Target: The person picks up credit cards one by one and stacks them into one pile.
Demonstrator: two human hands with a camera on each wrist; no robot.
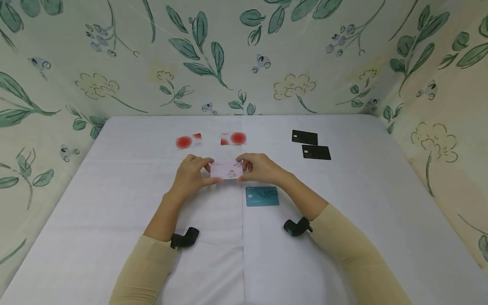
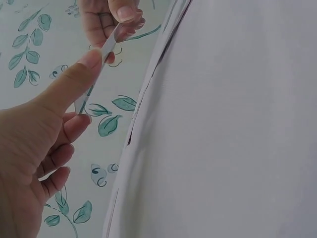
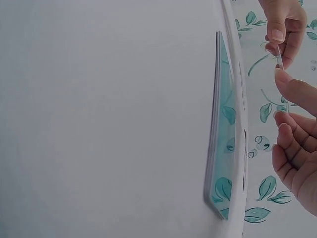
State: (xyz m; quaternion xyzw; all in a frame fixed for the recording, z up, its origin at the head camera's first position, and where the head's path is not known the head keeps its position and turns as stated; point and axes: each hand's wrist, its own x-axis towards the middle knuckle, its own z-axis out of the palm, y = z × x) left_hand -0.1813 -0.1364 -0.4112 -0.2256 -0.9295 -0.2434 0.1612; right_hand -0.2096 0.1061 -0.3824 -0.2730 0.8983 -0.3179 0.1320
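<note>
Pinching one pink card [image 1: 226, 169] by its opposite ends, the left hand [image 1: 190, 176] and the right hand [image 1: 264, 167] have their fingers clamped on it, raised over the desk [image 1: 114, 195], probably to steady it and leave its face uncovered. Beyond it lie two red cards [image 1: 189, 142], side by side but apart, with two black cards [image 1: 316, 152] off to the right, seemingly grouped by look; one blue card [image 1: 262, 196] shows on the near side.
</note>
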